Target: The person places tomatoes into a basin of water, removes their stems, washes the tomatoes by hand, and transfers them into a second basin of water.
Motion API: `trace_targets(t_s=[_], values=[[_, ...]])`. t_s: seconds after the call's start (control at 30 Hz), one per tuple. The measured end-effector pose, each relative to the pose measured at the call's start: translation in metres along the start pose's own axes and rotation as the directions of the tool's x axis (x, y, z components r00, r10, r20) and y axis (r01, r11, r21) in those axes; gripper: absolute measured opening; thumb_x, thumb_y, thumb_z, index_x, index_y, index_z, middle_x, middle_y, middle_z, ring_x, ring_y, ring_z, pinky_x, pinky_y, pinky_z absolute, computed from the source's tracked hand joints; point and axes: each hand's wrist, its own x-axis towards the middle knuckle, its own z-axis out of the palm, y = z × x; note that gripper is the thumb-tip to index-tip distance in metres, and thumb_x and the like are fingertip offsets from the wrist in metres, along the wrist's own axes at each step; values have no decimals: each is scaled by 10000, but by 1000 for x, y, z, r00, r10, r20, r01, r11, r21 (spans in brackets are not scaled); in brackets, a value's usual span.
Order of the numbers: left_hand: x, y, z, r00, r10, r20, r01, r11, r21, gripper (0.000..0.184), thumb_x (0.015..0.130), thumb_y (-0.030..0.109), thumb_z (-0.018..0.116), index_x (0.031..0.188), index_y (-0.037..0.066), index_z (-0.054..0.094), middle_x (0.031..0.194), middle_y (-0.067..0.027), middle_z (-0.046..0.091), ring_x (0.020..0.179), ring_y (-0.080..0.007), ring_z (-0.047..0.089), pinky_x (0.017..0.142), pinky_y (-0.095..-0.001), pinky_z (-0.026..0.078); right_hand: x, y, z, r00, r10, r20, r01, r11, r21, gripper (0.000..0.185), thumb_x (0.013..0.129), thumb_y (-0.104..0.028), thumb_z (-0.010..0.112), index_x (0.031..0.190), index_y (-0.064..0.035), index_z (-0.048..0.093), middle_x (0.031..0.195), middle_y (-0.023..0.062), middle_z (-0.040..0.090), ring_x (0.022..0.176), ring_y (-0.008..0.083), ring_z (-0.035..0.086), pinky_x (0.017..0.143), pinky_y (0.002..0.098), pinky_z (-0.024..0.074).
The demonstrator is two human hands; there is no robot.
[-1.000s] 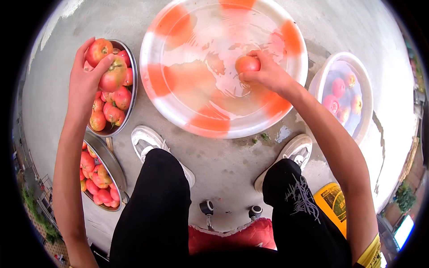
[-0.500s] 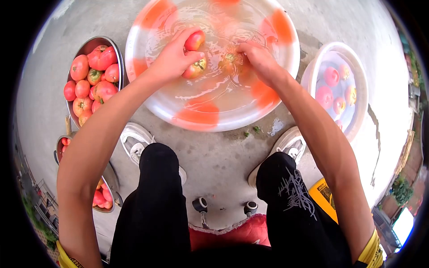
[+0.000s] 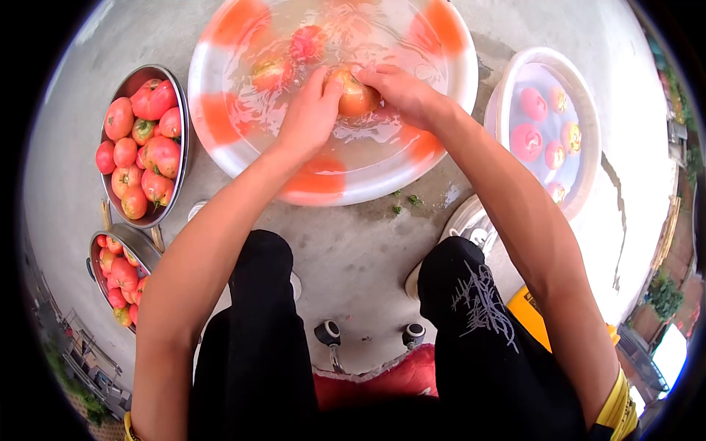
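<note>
An orange-red tomato (image 3: 356,97) is held between my two hands above the water in a wide white basin (image 3: 254,165) with orange patches. My left hand (image 3: 310,110) grips its left side, and the fingers of my right hand (image 3: 403,90) close on its upper right. Farther off in the same basin, a red tomato (image 3: 307,44) and a yellowish-red tomato (image 3: 272,73) lie in the rippling water. The undersides of my fingers are partly hidden.
To the left stand a metal bowl (image 3: 182,158) heaped with tomatoes and a smaller pot (image 3: 143,242) of tomatoes. At right, a white tub (image 3: 588,165) holds several tomatoes in water. A yellow object (image 3: 528,314) sits beside my right knee; green scraps (image 3: 415,199) lie on the concrete.
My left hand has let go of two tomatoes, now in the water. It has moved right to join my right hand on one tomato, which has come up from the water.
</note>
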Motion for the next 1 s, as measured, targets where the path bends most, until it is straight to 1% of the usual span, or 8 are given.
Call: trace_targets(t_s=[0.07, 0.17, 0.4, 0.5, 0.63, 0.7, 0.8, 1.0], values=[[0, 20, -2, 893, -373, 252, 451, 746, -491, 464, 1019, 404, 378, 1354, 88, 431, 1264, -122, 555, 1078, -217, 612, 848, -376, 535, 4, -3, 0, 997, 24, 79, -28, 998, 48, 358, 1005, -281, 491, 1268, -43, 534, 1155, 78, 618, 1017, 154, 607, 847, 308, 527], [-1, 29, 0, 835, -430, 343, 545, 561, -623, 495, 1014, 444, 354, 1354, 90, 419, 1270, -127, 552, 1042, -236, 631, 827, -398, 557, -11, -16, 3, 995, -6, 102, 7, 1000, -10, 416, 1015, -268, 472, 1370, -51, 461, 1244, 99, 582, 1080, 169, 596, 903, 321, 520], [7, 6, -1, 781, -487, 391, 611, 465, -640, 521, 1028, 465, 220, 1335, 100, 430, 1287, -125, 546, 1116, -252, 601, 878, -409, 549, -3, -5, 3, 958, 7, 288, 2, 999, -33, 519, 975, -273, 567, 1443, -112, 413, 1300, 74, 557, 1097, 171, 579, 884, 328, 516], [8, 2, -1, 726, -496, 476, 654, 288, -699, 507, 1027, 474, 231, 1341, 127, 426, 1283, -112, 550, 1134, -258, 590, 904, -411, 537, -17, -11, 10, 971, -86, 223, 150, 946, -289, 569, 940, -324, 626, 1435, -125, 430, 1286, 73, 567, 1094, 167, 578, 848, 305, 517], [6, 9, 0, 731, -540, 418, 658, 394, -642, 508, 1017, 500, 274, 1337, 140, 437, 1280, -109, 550, 1135, -274, 587, 877, -403, 538, -16, -4, 12, 989, -122, 87, 146, 918, -368, 548, 934, -414, 607, 1390, -136, 486, 1168, 94, 626, 983, 167, 607, 754, 303, 533], [3, 13, 3, 785, -434, 443, 614, 447, -651, 497, 1009, 512, 304, 1290, 139, 476, 1210, -104, 596, 1018, -258, 640, 716, -326, 542, -13, 1, 10, 977, -204, 59, 211, 901, -379, 537, 928, -441, 600, 1364, -139, 514, 1101, 106, 656, 872, 174, 642, 690, 317, 548], [4, 11, 4, 731, -467, 497, 676, 400, -618, 458, 1009, 507, 313, 1202, 141, 511, 1038, -76, 643, 782, -194, 648, 512, -233, 442, -19, -12, 11, 997, -3, -80, -28, 921, -387, 528, 945, -484, 539, 1335, -127, 543, 951, 99, 679, 715, 161, 636, 632, 312, 532], [9, -10, -7, 643, -550, 532, 757, 354, -548, 473, 997, 513, 304, 1040, 111, 549, 844, -54, 587, 568, -146, 508, 398, -219, 300, -19, -2, 14, 985, -121, 121, 169, 800, -575, 529, 947, -491, 542, 1298, -96, 528, 872, 73, 639, 649, 144, 584, 594, 291, 499]])
